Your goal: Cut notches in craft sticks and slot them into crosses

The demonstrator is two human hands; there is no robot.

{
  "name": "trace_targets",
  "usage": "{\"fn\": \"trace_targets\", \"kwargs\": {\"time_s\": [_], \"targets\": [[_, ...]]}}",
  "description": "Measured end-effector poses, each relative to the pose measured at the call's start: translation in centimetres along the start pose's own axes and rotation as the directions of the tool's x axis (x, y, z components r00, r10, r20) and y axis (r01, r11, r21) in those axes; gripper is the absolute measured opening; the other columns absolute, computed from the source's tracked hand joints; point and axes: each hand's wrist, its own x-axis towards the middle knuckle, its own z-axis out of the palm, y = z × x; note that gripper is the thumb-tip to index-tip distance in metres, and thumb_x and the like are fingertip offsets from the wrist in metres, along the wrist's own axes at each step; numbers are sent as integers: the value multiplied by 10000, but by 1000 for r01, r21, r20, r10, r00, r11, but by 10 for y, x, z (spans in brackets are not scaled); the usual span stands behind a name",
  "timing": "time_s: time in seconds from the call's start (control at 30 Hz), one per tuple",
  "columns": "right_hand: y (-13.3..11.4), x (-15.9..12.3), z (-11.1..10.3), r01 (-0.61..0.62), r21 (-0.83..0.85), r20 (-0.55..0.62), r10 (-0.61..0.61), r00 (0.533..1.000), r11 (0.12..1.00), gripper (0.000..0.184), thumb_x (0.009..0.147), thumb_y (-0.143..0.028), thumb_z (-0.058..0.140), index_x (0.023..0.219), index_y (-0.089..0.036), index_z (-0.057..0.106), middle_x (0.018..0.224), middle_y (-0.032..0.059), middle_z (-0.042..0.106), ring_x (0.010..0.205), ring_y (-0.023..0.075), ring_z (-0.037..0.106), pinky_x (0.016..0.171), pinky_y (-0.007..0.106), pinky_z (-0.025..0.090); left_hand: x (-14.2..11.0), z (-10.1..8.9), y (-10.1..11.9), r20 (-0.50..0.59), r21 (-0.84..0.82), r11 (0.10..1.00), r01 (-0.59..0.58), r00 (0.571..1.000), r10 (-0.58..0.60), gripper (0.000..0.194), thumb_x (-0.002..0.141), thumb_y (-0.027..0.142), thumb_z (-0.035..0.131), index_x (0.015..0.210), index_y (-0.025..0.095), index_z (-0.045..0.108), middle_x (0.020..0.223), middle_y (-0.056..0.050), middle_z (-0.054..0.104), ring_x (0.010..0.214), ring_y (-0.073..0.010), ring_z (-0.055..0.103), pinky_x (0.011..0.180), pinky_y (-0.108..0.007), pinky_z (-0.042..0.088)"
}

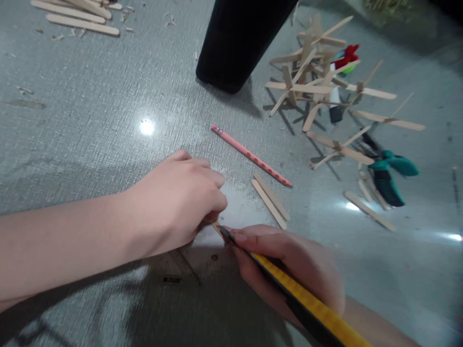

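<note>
My right hand (289,270) grips a yellow and black utility knife (300,289) near its front end. The knife's blade tip meets a wooden craft stick (217,227), of which only a short piece shows. Pressed low over the other end of that stick is my left hand (184,193), with its fingers curled and their tips hidden. Just beyond the hands lie two craft sticks (269,202) side by side and a pink pencil (253,156). A clear ruler (184,265) is partly visible below my left wrist.
A tall black object (238,48) stands at the back. Right of it are several assembled stick pieces (300,86) and teal-handled pliers (392,166). A loose stick (369,211) lies near the pliers. More craft sticks (83,24) and wood scraps are at the far left.
</note>
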Motion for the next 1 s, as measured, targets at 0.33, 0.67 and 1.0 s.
{"fn": "trace_targets", "kwargs": {"time_s": [0.33, 0.67, 1.0], "targets": [[-4, 5, 0, -18, 38, 56, 16, 998, 999, 261, 898, -56, 601, 1046, -270, 614, 758, 2, 748, 636, 167, 740, 547, 240, 622, 0, -1, -1, -5, -27, 1000, 9, 1000, -9, 177, 776, 104, 669, 682, 239, 736, 653, 22, 613, 767, -176, 536, 743, -369, 294], [0, 5, -3, 6, 76, 73, -12, 997, 997, 291, 848, 11, 605, 1011, -230, 607, 733, 17, 731, 637, 150, 739, 588, 204, 623, -1, -4, 0, 29, -40, 999, 24, 999, -23, 199, 835, 112, 660, 686, 229, 721, 669, 34, 607, 788, -166, 550, 765, -363, 285], [4, 1, -3, 5, 57, 7, -5, 1000, 998, 315, 841, -17, 628, 1056, -247, 627, 813, 16, 775, 690, 150, 778, 679, 203, 664, -1, 0, -3, -3, -37, 999, -9, 1000, 9, 200, 806, 99, 670, 697, 254, 733, 661, 34, 602, 769, -177, 521, 740, -365, 254]]}}
